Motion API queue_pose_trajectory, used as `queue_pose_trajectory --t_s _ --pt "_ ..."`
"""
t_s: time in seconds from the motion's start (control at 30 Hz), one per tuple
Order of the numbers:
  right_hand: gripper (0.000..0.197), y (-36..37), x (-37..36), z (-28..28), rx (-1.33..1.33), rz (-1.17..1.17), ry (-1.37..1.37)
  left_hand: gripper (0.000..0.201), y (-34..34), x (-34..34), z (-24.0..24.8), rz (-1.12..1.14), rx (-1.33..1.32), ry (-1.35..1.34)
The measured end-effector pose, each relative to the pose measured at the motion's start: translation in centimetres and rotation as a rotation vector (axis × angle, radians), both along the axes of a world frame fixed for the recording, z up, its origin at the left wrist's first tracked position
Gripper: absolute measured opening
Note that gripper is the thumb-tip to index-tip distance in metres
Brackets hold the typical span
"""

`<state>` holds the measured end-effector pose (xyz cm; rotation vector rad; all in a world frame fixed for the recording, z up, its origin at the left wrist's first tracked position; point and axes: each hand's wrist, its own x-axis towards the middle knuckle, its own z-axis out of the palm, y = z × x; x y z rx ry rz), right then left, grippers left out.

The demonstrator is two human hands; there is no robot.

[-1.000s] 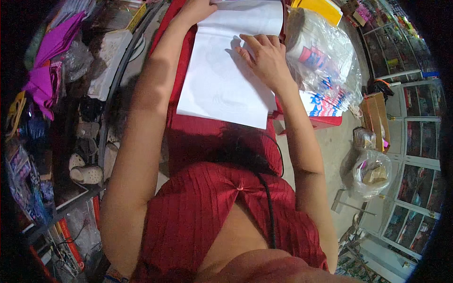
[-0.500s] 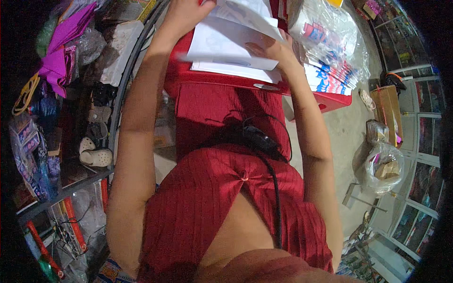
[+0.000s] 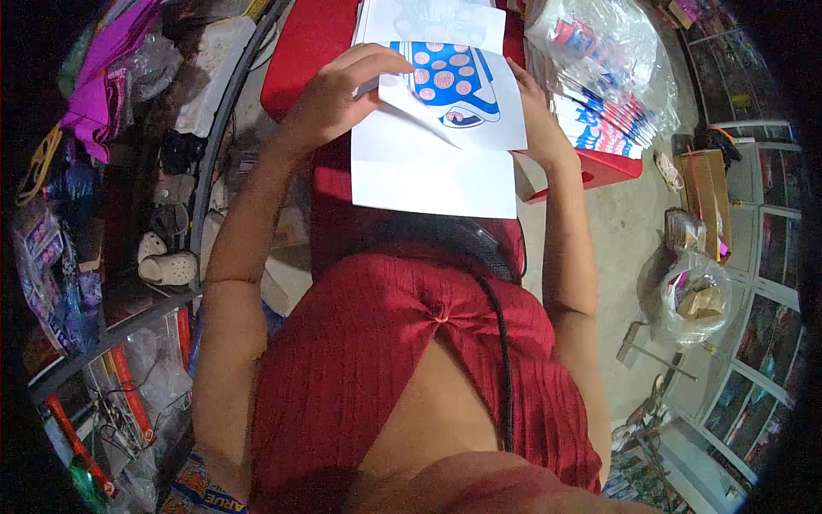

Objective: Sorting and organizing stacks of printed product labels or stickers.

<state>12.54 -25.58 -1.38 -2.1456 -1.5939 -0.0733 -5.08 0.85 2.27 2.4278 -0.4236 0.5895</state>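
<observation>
Paper sheets (image 3: 432,167) lie on the red surface (image 3: 312,47) in front of us in the head view, and our left hand (image 3: 338,98) has its fingers closed on the edge of a printed sheet (image 3: 454,90) with a blue and pink picture, lifted half over, while our right hand (image 3: 539,120) pinches the stack's right edge. We judge the turn about halfway: the sheet is raised but not laid flat, and its long axis runs across us, left to right, tilted down toward the right, beside the bagged printed packs (image 3: 612,94).
</observation>
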Motion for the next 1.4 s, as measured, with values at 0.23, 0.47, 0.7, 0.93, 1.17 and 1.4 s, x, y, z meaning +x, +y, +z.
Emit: queue_pose_trajectory --t_s 0.23,0.47,0.7,0.93,1.17,1.4 --pt "0.053 -0.4 -2.0 1.9 0.0 -0.167 -0.009 0.032 0.5 -1.8 0.6 0.306 0.041 -0.227" --pt "0.069 0.2 -1.1 1.7 0.245 -0.064 0.471 0.048 0.2 -2.8 -0.9 0.277 -1.168 0.335" --pt "0.038 0.3 -1.4 2.2 0.375 -0.186 1.122 0.061 0.5 -1.2 0.3 0.28 -0.985 0.276" --pt "0.062 0.4 -0.6 1.8 0.517 -0.401 1.276 0.038 1.5 0.3 -0.9 0.248 -0.865 0.388" --pt "0.05 1.3 -0.6 2.1 0.542 -0.235 1.481 0.027 1.8 0.0 -1.8 0.19 -0.968 0.293" --pt "0.041 0.4 1.6 -1.6 0.493 -0.39 1.193 0.039 0.6 0.5 -1.9 0.227 -1.054 0.346"
